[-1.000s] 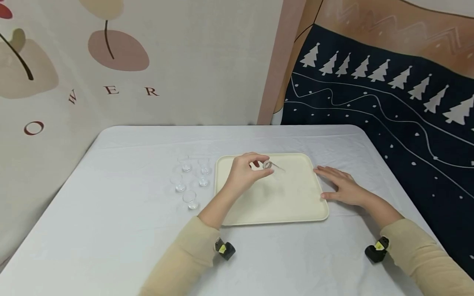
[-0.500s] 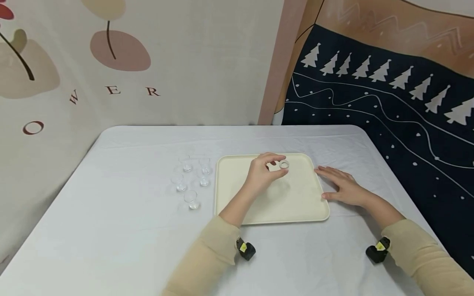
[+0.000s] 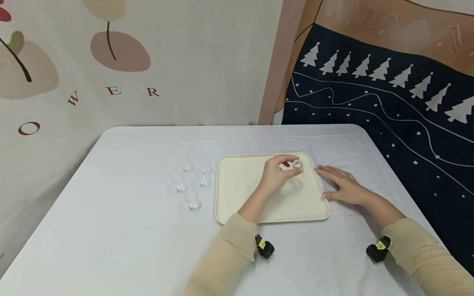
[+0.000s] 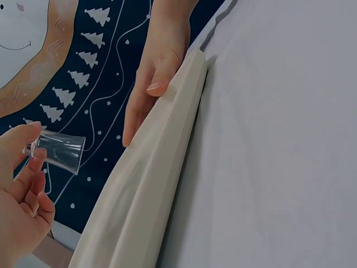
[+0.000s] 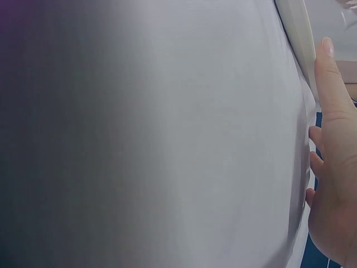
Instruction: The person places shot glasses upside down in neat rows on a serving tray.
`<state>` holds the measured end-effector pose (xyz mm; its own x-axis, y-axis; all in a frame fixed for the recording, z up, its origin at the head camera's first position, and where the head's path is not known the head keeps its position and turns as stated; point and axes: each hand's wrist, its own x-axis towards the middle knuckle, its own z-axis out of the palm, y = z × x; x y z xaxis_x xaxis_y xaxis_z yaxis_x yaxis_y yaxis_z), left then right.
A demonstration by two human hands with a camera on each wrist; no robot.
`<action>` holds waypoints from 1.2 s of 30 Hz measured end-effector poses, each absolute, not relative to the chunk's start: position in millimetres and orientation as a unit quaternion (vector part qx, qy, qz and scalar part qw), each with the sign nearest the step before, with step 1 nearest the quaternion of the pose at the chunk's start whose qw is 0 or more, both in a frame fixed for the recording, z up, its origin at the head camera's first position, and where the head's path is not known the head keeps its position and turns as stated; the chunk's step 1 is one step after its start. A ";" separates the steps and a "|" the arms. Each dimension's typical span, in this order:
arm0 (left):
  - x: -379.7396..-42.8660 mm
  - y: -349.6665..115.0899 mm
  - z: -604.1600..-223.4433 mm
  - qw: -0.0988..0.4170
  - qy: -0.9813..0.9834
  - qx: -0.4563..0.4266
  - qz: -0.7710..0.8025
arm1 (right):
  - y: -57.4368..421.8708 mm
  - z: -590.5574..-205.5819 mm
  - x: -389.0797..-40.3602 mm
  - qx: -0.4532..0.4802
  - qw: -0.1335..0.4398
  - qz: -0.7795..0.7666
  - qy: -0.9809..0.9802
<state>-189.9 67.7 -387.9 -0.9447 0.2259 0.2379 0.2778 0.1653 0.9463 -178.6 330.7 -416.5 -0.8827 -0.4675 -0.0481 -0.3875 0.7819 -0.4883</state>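
Observation:
Above the right part of a cream tray (image 3: 237, 189), my left hand (image 3: 276, 174) pinches a small clear shot glass (image 4: 63, 152) between thumb and fingers. In the left wrist view the glass lies nearly sideways, its wider end away from the palm, and looks unfilled. My right hand (image 3: 343, 187) touches the tray's right rim with thumb and fingertips, its fingers fairly straight. The right wrist view has that hand (image 5: 336, 151) at its right border, the thumb by the tray's edge. On the cloth left of the tray stand several more clear glasses (image 3: 194, 204).
A white cloth (image 3: 111, 205) covers the table. Behind it hangs a pale printed curtain (image 3: 207, 74); a dark one with white trees (image 3: 370, 102) hangs at the right. Both wrists carry black cameras (image 3: 265, 248).
My left hand has moved right across the tray with the shot glass, nearing the right rim. The right hand, the tray and the standing glasses have stayed in place.

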 end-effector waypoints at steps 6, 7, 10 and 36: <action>-192.8 83.3 -394.5 0.013 -0.754 -0.164 -0.636 | 331.5 -418.0 -178.8 -0.231 0.075 -0.238 0.940; -193.3 85.7 -395.8 0.013 -0.754 -0.166 -0.635 | 331.6 -417.7 -178.8 -0.232 0.076 -0.237 0.940; -195.0 92.1 -399.8 0.009 -0.757 -0.165 -0.633 | 331.9 -415.0 -178.0 -0.232 0.083 -0.236 0.940; -194.9 110.9 -417.2 0.009 -0.805 -0.165 -0.570 | 331.4 -415.1 -178.2 -0.234 0.085 -0.230 0.941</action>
<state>-194.9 110.9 -417.2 -0.9451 0.2558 0.2035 0.2768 0.2955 0.9143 -178.2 331.4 -415.1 -0.8762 -0.4792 -0.0516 -0.4016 0.7851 -0.4716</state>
